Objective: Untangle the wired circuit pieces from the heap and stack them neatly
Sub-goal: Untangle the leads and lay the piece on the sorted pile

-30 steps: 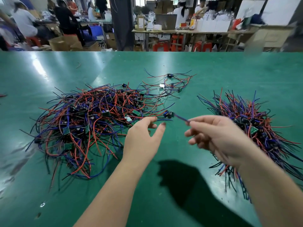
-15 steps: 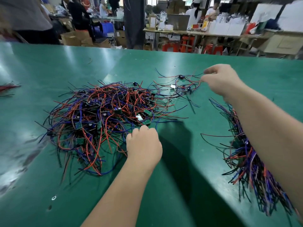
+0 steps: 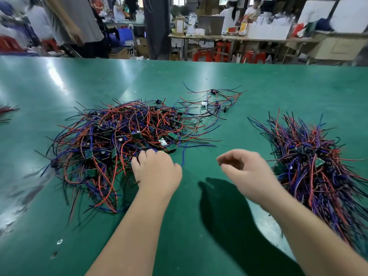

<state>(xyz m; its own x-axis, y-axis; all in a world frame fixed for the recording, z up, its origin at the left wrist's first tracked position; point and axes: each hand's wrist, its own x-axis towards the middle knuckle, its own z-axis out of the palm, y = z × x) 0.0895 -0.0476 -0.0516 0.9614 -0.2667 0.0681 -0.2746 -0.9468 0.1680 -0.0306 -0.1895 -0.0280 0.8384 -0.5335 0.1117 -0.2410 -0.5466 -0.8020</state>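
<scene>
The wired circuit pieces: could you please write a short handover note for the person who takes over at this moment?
Left hand: fingers curled into the near edge of the tangled heap; whether it grips a piece is hidden.
Right hand: loosely curled, holds nothing, above the green table between heap and stack.
Done: a stack of pieces lies at the right.
Left to do: the large heap and a small loose cluster beyond it are not yet untangled.
</scene>
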